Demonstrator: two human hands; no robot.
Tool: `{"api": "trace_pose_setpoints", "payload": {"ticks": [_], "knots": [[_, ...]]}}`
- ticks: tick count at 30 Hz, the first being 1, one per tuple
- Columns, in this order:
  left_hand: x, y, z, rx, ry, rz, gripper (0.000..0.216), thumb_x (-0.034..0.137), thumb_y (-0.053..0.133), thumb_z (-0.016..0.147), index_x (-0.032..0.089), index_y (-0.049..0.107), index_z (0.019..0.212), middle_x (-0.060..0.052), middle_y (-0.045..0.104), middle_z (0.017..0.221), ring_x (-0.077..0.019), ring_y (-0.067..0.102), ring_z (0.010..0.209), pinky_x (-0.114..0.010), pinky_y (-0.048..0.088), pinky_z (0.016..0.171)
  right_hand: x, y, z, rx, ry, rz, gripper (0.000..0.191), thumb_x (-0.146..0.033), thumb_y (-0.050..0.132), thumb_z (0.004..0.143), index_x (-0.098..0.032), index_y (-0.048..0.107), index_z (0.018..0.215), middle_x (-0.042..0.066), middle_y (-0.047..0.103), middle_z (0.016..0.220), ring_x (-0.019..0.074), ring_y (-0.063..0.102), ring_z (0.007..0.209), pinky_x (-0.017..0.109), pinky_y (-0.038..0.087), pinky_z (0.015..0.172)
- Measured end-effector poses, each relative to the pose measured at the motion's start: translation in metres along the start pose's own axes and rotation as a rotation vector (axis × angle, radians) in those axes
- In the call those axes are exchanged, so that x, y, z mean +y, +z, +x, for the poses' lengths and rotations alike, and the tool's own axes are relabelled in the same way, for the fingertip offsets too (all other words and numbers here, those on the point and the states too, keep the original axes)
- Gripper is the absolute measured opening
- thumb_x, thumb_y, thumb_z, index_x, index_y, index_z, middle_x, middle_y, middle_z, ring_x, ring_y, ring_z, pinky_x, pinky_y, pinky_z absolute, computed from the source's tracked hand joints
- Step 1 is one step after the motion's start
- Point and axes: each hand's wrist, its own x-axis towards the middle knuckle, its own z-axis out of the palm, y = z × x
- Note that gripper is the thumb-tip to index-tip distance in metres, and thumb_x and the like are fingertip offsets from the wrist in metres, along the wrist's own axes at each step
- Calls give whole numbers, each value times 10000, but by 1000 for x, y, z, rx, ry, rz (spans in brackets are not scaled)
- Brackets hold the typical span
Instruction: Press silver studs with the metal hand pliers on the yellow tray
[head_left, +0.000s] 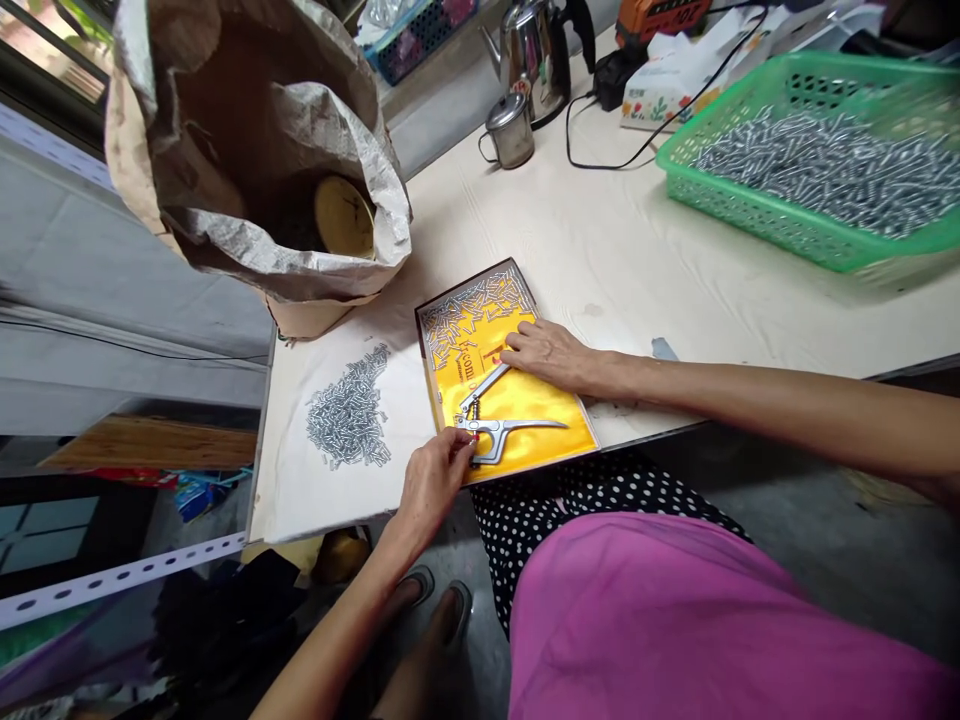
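A shallow box lid lined with yellow cloth (551, 410) lies at the table's near edge. Several small silver metal pieces (472, 305) fill its far end. A silver plier-like hand tool (495, 425) rests on the yellow cloth with its handles spread. My left hand (431, 485) is at the tool's head, fingers pinched together on something small I cannot make out. My right hand (547, 352) lies on the cloth beside the tool's upper handle, fingers curled down among the metal pieces.
A pile of the same metal pieces (349, 410) lies on a white board left of the box. A green basket (757, 215) full of them stands far right. A large paper sack (262, 150), a steel kettle (536, 50), a small mug (510, 130) and a black cord (637, 150) are behind.
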Motion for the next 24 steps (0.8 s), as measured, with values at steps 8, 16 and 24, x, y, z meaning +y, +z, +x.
{"api": "trace_pose_setpoints", "payload": {"ticks": [8,16,24], "knots": [[7,-3,-4,34,-93,-139,183,363,633,828,191,689,851,-21,706,744,-163,612,621,-240,450,577,-33,-17,-21,55,-60,39,303,-453,551,1009,-163,631,1042,112,634,1047,276,492,999,387,328,838],[6,0,-1,-17,-38,2,34,212,644,820,216,673,803,-9,707,742,-162,631,661,-226,418,615,-36,1,-40,19,-168,122,141,-134,473,993,-217,551,909,20,582,860,218,466,849,387,307,868],[15,7,4,-22,-294,-444,224,375,693,779,158,642,808,31,574,522,-102,457,401,-203,328,403,-20,-7,-37,22,-134,72,130,-141,468,1004,-214,556,943,38,607,924,224,487,884,362,324,817]]}}
